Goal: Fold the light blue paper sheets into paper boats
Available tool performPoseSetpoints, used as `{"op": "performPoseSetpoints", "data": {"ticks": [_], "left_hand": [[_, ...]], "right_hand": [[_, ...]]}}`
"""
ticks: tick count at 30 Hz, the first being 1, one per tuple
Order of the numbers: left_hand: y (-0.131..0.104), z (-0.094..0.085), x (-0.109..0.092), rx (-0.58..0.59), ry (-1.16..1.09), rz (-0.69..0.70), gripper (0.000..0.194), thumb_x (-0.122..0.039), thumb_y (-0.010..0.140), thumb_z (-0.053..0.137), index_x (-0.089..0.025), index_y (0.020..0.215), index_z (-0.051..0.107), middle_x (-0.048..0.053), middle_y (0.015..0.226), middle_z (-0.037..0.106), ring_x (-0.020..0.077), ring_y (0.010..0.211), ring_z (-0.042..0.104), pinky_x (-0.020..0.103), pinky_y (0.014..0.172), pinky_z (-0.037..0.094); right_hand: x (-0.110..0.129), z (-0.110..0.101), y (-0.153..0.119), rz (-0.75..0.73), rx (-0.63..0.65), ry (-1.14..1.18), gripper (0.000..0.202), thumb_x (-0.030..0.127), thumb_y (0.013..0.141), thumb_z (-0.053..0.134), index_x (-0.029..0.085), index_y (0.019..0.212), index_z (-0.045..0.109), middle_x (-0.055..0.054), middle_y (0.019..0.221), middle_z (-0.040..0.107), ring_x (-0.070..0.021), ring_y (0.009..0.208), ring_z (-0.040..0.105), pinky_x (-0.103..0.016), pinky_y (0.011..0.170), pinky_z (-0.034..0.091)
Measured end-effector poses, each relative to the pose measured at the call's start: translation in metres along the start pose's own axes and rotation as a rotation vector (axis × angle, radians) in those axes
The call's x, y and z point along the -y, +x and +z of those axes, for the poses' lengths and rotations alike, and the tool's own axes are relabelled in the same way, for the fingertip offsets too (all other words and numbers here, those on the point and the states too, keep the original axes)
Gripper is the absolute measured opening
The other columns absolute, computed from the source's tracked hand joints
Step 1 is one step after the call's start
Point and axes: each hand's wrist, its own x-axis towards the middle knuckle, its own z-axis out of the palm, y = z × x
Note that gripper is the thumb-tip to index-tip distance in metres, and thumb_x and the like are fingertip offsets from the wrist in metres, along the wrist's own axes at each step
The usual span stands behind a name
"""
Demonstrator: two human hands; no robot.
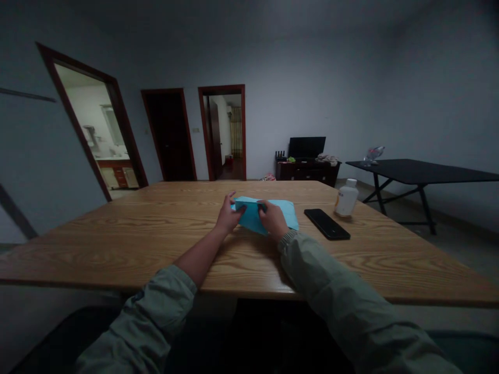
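A light blue sheet, paper or thin cloth [287, 209], is held above the middle of the wooden table, its right part reaching out beyond my right hand. My left hand [229, 214] grips its left edge between thumb and fingers. With its fingers pinched on the sheet near the centre, my right hand [273, 218] is a little to the right of my left. The lower part of the sheet hangs down between both hands. Whether it is one piece or folded over, I cannot tell.
The wooden table [136, 234] spans the view. To the right of the sheet lies a black phone [326, 224], and behind it stands a white bottle [346, 198]. Farther off are a black folding table [421, 171] and a television [306, 147] on a dark cabinet.
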Motion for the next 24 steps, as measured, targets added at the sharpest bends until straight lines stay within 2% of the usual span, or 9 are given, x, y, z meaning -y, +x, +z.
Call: {"op": "performPoseSetpoints", "data": {"ticks": [3,6,8,10,13,16,20,24], "left_hand": [[0.001,0.004,0.004,0.056,0.017,0.054,0.059,-0.031,0.083,0.062,-0.016,0.137,0.043,0.012,0.12,0.062,0.0198,0.106,0.06,0.03,0.091,0.047],[0.003,0.004,0.008,0.114,0.062,0.061,0.045,-0.023,0.085,0.054,-0.018,0.13,0.052,0.01,0.125,0.062,0.0206,0.109,0.059,0.031,0.092,0.048],[0.004,0.003,0.01,0.133,0.113,0.083,0.04,-0.019,0.086,0.049,-0.02,0.125,0.059,0.007,0.126,0.062,0.0201,0.111,0.058,0.031,0.095,0.047],[0.005,0.002,0.011,0.142,0.176,0.163,0.04,-0.015,0.086,0.046,-0.021,0.122,0.063,0.005,0.128,0.062,0.0192,0.117,0.056,0.031,0.102,0.042],[0.002,0.004,0.015,0.194,0.292,0.262,0.043,-0.014,0.086,0.045,-0.022,0.124,0.064,0.005,0.132,0.059,0.0197,0.121,0.053,0.032,0.107,0.037],[-0.004,0.006,0.022,0.38,0.447,0.245,0.044,-0.019,0.086,0.047,-0.023,0.128,0.061,0.006,0.139,0.053,0.0225,0.125,0.051,0.034,0.108,0.036],[-0.012,0.002,0.032,0.719,0.571,0.199,0.052,-0.034,0.087,0.051,-0.027,0.138,0.05,0.006,0.15,0.04,0.0267,0.138,0.037,0.04,0.113,0.026],[-0.016,-0.006,0.034,0.787,0.593,0.169,0.055,-0.04,0.089,0.047,-0.026,0.142,0.045,0.009,0.153,0.033,0.0305,0.142,0.028,0.045,0.114,0.022]], "right_hand": [[-0.004,0.005,0.006,0.058,-0.077,0.189,0.034,0.024,0.089,0.044,0.021,0.118,0.062,-0.008,0.102,0.071,-0.0201,0.087,0.065,-0.028,0.08,0.046],[-0.014,0.011,0.007,0.101,-0.106,0.334,0.033,0.023,0.086,0.044,0.019,0.113,0.063,-0.006,0.093,0.07,-0.018,0.079,0.063,-0.028,0.073,0.049],[-0.022,0.016,0.006,0.135,-0.073,0.422,0.035,0.023,0.085,0.042,0.018,0.115,0.06,-0.004,0.086,0.069,-0.0161,0.07,0.061,-0.026,0.066,0.05],[-0.029,0.019,0.006,0.136,-0.02,0.442,0.037,0.02,0.084,0.042,0.019,0.118,0.058,-0.003,0.085,0.069,-0.0155,0.068,0.061,-0.026,0.064,0.051],[-0.037,0.02,0.004,0.04,0.048,0.271,0.036,0.018,0.082,0.05,0.021,0.116,0.061,-0.007,0.102,0.071,-0.0198,0.088,0.065,-0.031,0.081,0.051],[-0.044,0.019,0.0,-0.128,0.161,0.077,0.039,0.019,0.082,0.055,0.02,0.12,0.064,-0.01,0.123,0.065,-0.0236,0.113,0.06,-0.034,0.1,0.043],[-0.05,0.021,-0.01,-0.345,0.39,-0.029,0.052,0.022,0.083,0.056,0.019,0.134,0.055,-0.013,0.141,0.05,-0.0255,0.126,0.051,-0.036,0.107,0.037],[-0.052,0.025,-0.02,-0.42,0.514,-0.099,0.051,0.027,0.091,0.045,0.017,0.141,0.046,-0.018,0.147,0.041,-0.0295,0.135,0.041,-0.047,0.109,0.032]]}}
